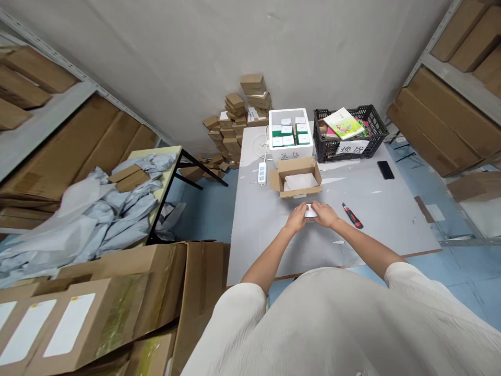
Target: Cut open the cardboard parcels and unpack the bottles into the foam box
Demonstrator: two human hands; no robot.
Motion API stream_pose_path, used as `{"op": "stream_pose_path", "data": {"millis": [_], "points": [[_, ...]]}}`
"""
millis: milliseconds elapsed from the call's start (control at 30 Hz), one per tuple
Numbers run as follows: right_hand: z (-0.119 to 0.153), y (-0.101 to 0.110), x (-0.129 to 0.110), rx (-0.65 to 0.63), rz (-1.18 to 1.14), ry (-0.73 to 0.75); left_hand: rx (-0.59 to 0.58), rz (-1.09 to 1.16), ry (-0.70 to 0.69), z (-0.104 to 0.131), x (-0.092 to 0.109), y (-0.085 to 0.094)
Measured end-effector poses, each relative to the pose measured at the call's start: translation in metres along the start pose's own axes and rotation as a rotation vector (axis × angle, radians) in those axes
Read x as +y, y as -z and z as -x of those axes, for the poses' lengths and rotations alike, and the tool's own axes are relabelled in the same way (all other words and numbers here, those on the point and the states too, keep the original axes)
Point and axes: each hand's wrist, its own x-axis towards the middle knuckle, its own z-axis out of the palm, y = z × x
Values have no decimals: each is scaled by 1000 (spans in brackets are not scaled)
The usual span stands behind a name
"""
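Note:
My left hand (297,217) and my right hand (324,214) grip a small white-topped box (311,211) from both sides, low over the grey table (254,235). Fingers of each hand are closed round it, and its lower part is mostly hidden. Directly beyond them stands an open cardboard box (299,193) with its flaps spread; a white sheet or packet (300,181) lies inside. To the right of my right hand a red and black utility knife (353,216) rests on the tabletop.
Behind the carton are a white foam box (291,152) of green-and-white boxes and a black crate (326,152) with booklets. A power strip (262,173) and a phone (385,170) lie on the table. Large cartons (164,261) crowd the left, near a table piled with grey bags (113,219).

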Motion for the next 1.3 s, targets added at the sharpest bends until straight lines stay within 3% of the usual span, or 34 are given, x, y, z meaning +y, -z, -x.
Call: {"op": "stream_pose_path", "data": {"millis": [233, 433, 533, 667, 800, 1100, 1300], "points": [[5, 40, -7, 26, -35, 50, 23, 2, -72, 10, 24, 24], [0, 108, -6, 142, -143, 102, 171, 169, -201, 6, 49, 67], [-12, 146, -6, 207, -166, 71, 254, 259, -185, -2, 51, 83], [-31, 188, -4, 285, -197, 4, 287, 273, -89, -12, 37, 96], [-55, 214, 1, 380, -217, -24, 278, 187, -47, -20, 17, 100], [-121, 247, 10, 491, -158, -41, 178, 58, -19, -44, -20, 100], [-196, 257, 17, 583, -117, 17, 113, 7, -19, -60, -40, 105]]}}
